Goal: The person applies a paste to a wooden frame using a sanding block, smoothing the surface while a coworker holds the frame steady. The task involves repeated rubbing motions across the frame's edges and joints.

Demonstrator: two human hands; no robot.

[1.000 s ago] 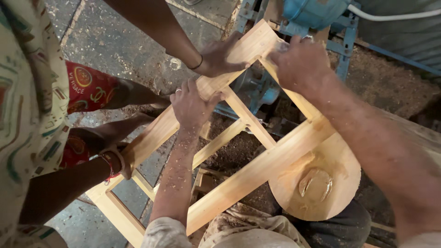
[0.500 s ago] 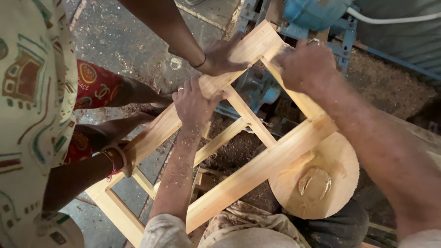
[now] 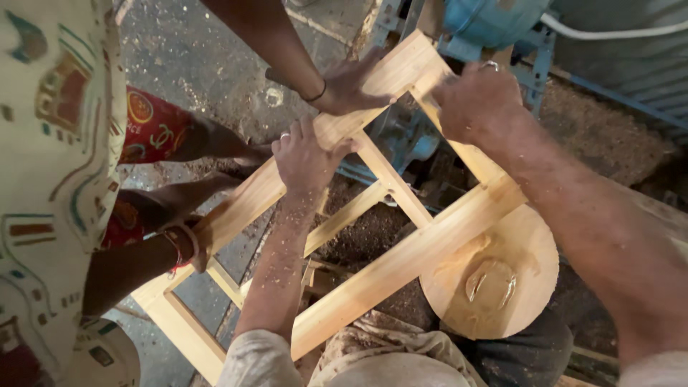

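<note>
Fingers (image 3: 304, 140) atop wooden frame (image 3: 401, 261) rail

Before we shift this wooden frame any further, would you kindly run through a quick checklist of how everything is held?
1. Left hand on the wooden frame: ok, fingers over the long rail.
2. Right hand at the top corner: ok, closed on the rail.
3. Co-worker's hand on the top rail: ok, lying flat.
4. Co-worker's other hand on the lower rail: ok.
5. Round wooden disc under the frame: touching it; whether fixed, cannot tell.
6. Blue machine beside the top corner: running or not, cannot tell.
</note>
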